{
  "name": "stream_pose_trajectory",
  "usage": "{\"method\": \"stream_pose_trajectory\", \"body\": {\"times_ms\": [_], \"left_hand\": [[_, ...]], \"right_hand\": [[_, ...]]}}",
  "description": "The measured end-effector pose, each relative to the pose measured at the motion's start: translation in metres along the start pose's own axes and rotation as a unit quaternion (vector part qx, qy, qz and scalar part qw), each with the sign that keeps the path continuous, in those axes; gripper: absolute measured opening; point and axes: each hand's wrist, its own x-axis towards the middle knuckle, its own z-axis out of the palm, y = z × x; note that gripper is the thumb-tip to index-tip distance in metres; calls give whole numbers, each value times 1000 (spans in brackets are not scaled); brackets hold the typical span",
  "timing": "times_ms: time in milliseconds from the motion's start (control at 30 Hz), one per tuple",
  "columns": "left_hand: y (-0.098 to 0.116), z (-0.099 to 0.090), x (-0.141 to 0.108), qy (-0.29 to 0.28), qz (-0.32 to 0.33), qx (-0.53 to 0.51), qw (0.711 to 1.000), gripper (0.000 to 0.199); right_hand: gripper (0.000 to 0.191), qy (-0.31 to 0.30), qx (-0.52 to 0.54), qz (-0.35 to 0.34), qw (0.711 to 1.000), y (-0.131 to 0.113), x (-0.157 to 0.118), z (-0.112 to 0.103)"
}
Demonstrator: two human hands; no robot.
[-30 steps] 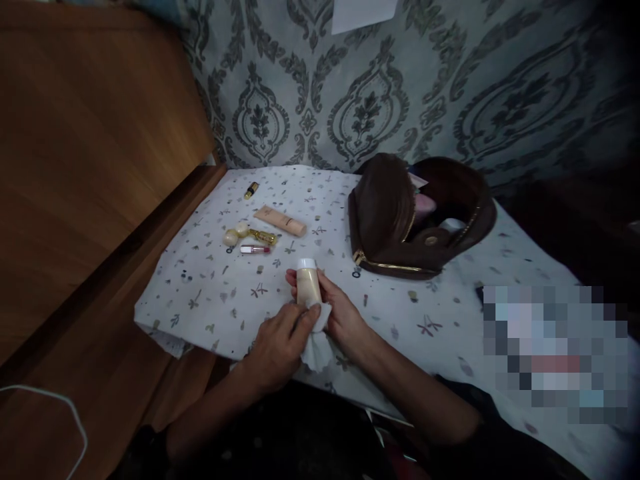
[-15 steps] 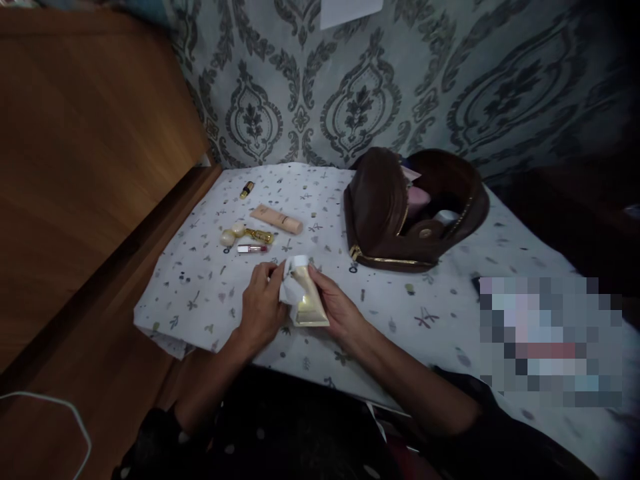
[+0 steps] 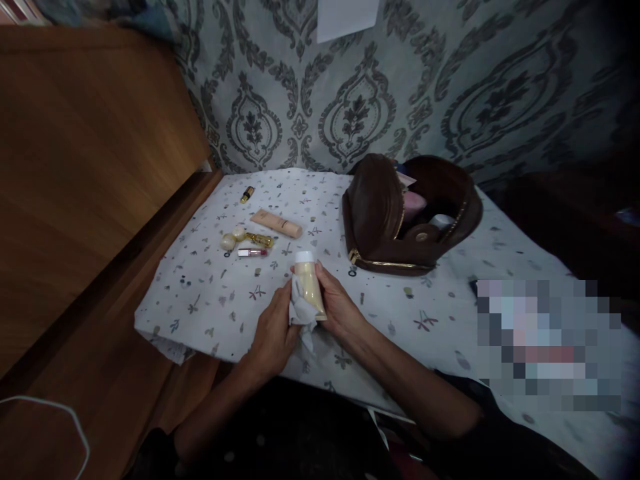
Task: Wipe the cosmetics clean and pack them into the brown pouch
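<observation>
My right hand (image 3: 337, 301) is closed round the right side of a pale gold tube (image 3: 311, 287) with a white cap. The tube stands nearly upright, cap up. My left hand (image 3: 275, 327) presses a crumpled white wipe (image 3: 301, 310) against the tube's left side. Beyond my hands lie a beige tube (image 3: 276, 223), a small gold bottle (image 3: 260, 239), a lip colour tube (image 3: 253, 253), two cream-coloured round pieces (image 3: 234, 237) and a small black and gold item (image 3: 247, 195).
An open brown bag (image 3: 385, 220) with several items inside stands at the back right of the patterned cloth (image 3: 225, 320). A wooden cabinet (image 3: 100, 133) borders the left. At the right a patch is pixelated. A patterned curtain (image 3: 300, 80) hangs behind.
The gold tube has turned more upright. My left hand has moved lower along it, and the wipe now hangs over its lower left side. The view has shifted slightly.
</observation>
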Motion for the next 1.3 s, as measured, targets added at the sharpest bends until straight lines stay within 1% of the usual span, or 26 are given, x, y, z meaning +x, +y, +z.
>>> {"method": "stream_pose_trajectory", "body": {"times_ms": [100,167,233,300,400,467,500,567,600,667,700,733,800,833,900,933,1000,1100,1200,1300], "left_hand": [[0,-4,5,9,-13,-28,999,43],[1,-9,8,15,-19,-12,1000,37],[1,-15,12,32,-11,15,999,32],[0,-22,16,52,-1,28,998,29],[1,-35,24,68,10,12,998,32],[4,-47,31,56,23,6,998,35],[7,-52,34,38,26,8,999,34],[14,-64,41,-15,8,23,1000,31],[18,-69,44,-45,-12,32,998,29],[26,-75,50,-93,-63,41,993,26],[29,-77,52,-106,-85,37,990,25],[32,-77,54,-111,-100,26,988,25],[34,-75,57,-102,-114,-7,988,29],[33,-72,58,-91,-118,-25,989,31],[30,-68,58,-62,-130,-60,988,33],[27,-65,58,-47,-140,-74,986,33],[21,-61,57,-15,-166,-87,982,33],[17,-54,55,43,-191,-79,977,32],[23,-45,53,92,-180,-66,977,30],[35,-38,55,104,-143,-66,982,32]], "right_hand": [[41,-3,-86,-43,995,2,-5,4],[41,-25,-147,-71,986,2,-10,7],[41,-56,-213,-101,970,1,-15,9],[40,-92,-279,-127,947,0,-18,10],[42,-151,-364,-156,906,-2,-20,8],[44,-173,-413,-176,877,-4,-19,6],[45,-174,-440,-183,862,-6,-19,4],[47,-166,-505,-202,822,-10,-17,-1],[48,-162,-545,-218,793,-13,-16,-4],[48,-160,-625,-264,717,-16,-14,-9],[48,-161,-657,-289,678,-17,-13,-11],[48,-163,-681,-312,642,-18,-12,-14],[49,-165,-712,-346,589,-17,-10,-17],[50,-165,-722,-358,569,-15,-9,-18],[50,-161,-733,-381,540,-13,-9,-19],[50,-159,-736,-390,530,-13,-9,-19],[52,-155,-736,-404,521,-12,-10,-17],[54,-141,-728,-421,522,-14,-12,-13],[52,-124,-704,-439,545,-17,-13,-10],[51,-108,-670,-444,585,-22,-15,-9]]}}
